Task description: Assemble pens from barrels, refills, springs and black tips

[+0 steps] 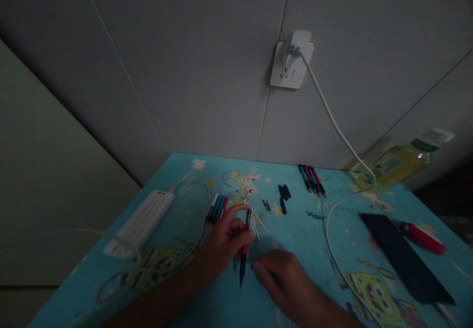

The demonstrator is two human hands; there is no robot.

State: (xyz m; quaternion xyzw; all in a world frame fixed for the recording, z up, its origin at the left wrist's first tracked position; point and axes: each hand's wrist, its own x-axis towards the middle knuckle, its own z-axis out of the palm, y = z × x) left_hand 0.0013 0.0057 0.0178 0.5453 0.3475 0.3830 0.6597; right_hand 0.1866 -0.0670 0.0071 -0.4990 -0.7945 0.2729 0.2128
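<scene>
My left hand (229, 237) pinches a black and red pen (243, 264), which stands steeply with its dark tip pointing down toward me. Close beside it on the right, my right hand (284, 274) is closed, with its fingers curled under; whatever they hold, if anything, is hidden. Just beyond my left hand lie several thin white refills (260, 219), partly covered by it. A row of pen barrels (218, 207) in white, blue and red sits left of them. Small black pen parts (284, 192) and tiny dark pieces (266, 204) lie farther back. Several pens (312, 180) rest in a row near the wall.
A white power strip (142, 222) with a looping cable lies at left. Another white cable (332, 116) runs from the wall socket (291, 67) across the blue table (207, 298). At right are a bottle of yellow liquid (399, 163), a dark flat object (402, 256) and a red object (423, 238).
</scene>
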